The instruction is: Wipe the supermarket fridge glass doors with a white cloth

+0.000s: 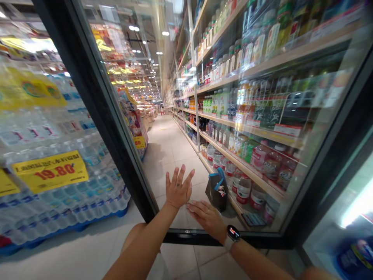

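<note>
A glass door [201,223] with a black frame stands swung out in front of me. My left hand [177,190] is spread against or just before the glass, palm forward and fingers apart. Lower and to its right, my right hand [208,217] reaches flat toward the pane with its fingers stretched out side by side. A thin pale edge shows at its fingertips; I cannot make out what it is. A watch [233,233] is on my right wrist. Beyond the glass, a dark bag [217,194] with blue handles stands on the floor beside the lowest shelf.
Shelves [250,120] of bottled drinks run along the right behind the glass. Shrink-wrapped water bottles [67,194] are stacked at the left on a blue pallet [81,225], with a yellow price sign [51,171]. A tiled aisle [163,136] stretches away. A blue-labelled item [357,252] sits at the lower right.
</note>
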{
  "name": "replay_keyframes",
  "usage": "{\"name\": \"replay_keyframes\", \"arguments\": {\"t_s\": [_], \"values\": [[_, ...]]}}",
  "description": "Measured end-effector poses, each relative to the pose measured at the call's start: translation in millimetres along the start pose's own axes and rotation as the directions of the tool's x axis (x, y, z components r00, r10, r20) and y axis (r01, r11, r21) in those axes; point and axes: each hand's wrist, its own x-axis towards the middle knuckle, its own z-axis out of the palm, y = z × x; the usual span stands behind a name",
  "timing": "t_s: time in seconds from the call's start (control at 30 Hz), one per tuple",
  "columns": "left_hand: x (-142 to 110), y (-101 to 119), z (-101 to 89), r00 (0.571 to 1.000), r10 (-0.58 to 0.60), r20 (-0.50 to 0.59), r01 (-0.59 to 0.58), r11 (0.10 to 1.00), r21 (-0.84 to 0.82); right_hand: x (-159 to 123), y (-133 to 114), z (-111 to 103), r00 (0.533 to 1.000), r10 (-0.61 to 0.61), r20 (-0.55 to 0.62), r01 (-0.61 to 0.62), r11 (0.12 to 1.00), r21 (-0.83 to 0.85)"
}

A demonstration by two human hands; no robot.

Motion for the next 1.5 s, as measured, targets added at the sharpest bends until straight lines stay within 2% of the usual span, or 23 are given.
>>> {"name": "replay_keyframes", "arguments": {"t_s": [0.1, 0.2, 0.37, 0.47, 0.53, 0.63, 0.7, 0.87, 1.0, 1.1, 1.13, 1.2, 1.23, 1.37, 1.5], "values": [[1, 0, -0.3, 1.000, 0.003, -0.011, -0.002, 1.000, 0.009, -8, -3, 5, 0.995, -0.090, 0.036, 0.089, 0.996, 0.011], [3, 0, 0.0, 0.999, 0.017, -0.036, -0.017, 1.000, -0.003, -4, 4, -1, 0.998, -0.059, -0.010, 0.059, 0.998, -0.009], [3, -2, 1.3, 0.998, 0.028, -0.056, -0.029, 0.999, -0.017, 17, 33, -41, 0.998, 0.022, -0.061, -0.029, 0.993, -0.116], [3, -2, 1.9, 0.998, 0.022, -0.061, -0.022, 1.000, -0.012, 25, 52, -67, 0.981, 0.145, -0.132, -0.165, 0.973, -0.160], [1, -2, 2.2, 0.998, 0.015, -0.054, -0.015, 1.000, -0.007, 28, 64, -82, 0.949, 0.232, -0.213, -0.273, 0.943, -0.188], [-1, -2, 2.8, 1.000, 0.004, -0.027, -0.004, 1.000, 0.000, 30, 82, -99, 0.884, 0.299, -0.360, -0.392, 0.893, -0.222], [-2, -1, 2.8, 1.000, 0.000, -0.016, 0.000, 1.000, 0.000, 31, 95, -110, 0.823, 0.326, -0.466, -0.462, 0.861, -0.213], [0, 0, 1.0, 0.999, 0.009, -0.035, -0.009, 1.000, -0.004, 24, 126, -134, 0.605, 0.381, -0.699, -0.632, 0.764, -0.131], [3, 1, -1.1, 0.999, 0.016, -0.052, -0.016, 1.000, -0.006, 16, 142, -147, 0.472, 0.372, -0.799, -0.695, 0.715, -0.078], [5, 2, -2.0, 0.999, 0.015, -0.053, -0.015, 1.000, -0.001, 16, 142, -148, 0.375, 0.408, -0.832, -0.745, 0.667, -0.008], [5, 2, -2.0, 0.999, 0.014, -0.052, -0.014, 1.000, 0.001, 17, 140, -146, 0.359, 0.436, -0.825, -0.759, 0.651, 0.013], [5, 2, -1.3, 0.998, 0.015, -0.057, -0.015, 1.000, 0.000, 23, 131, -138, 0.371, 0.479, -0.796, -0.767, 0.641, 0.028], [4, 2, -0.7, 0.998, 0.015, -0.060, -0.015, 1.000, -0.003, 26, 126, -133, 0.404, 0.486, -0.775, -0.756, 0.654, 0.015], [2, 1, 1.5, 0.998, 0.009, -0.054, -0.010, 1.000, -0.013, 36, 101, -109, 0.609, 0.448, -0.654, -0.652, 0.752, -0.093], [2, 0, 1.4, 0.999, 0.004, -0.042, -0.004, 1.000, -0.014, 37, 80, -89, 0.757, 0.402, -0.516, -0.532, 0.837, -0.128]]}}
